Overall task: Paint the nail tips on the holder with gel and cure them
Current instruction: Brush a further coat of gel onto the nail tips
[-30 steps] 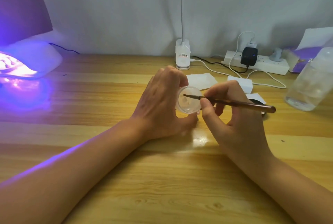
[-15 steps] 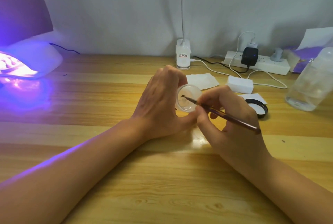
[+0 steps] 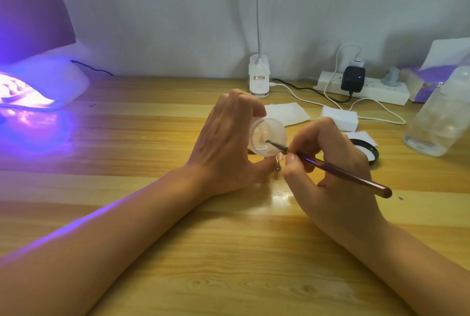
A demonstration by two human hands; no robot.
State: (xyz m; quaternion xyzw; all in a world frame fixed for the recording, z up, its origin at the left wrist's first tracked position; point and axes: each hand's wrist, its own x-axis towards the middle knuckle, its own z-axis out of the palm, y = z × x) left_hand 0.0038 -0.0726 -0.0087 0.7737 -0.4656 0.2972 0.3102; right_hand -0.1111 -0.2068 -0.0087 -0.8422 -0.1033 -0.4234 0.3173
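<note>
left hand (image 3: 223, 143) fingers curl round small clear round plastic gel jar (image 3: 263, 129), mouth tilted rightward; right hand (image 3: 330, 163) fingers pinch slim brown-handled brush (image 3: 343, 176), tip inside jar.

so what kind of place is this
Likely a home nail-art desk, not a salon: a glowing purple curing lamp at the left, a gel jar held by the left hand, the brush in the right hand dipped into it.
</note>
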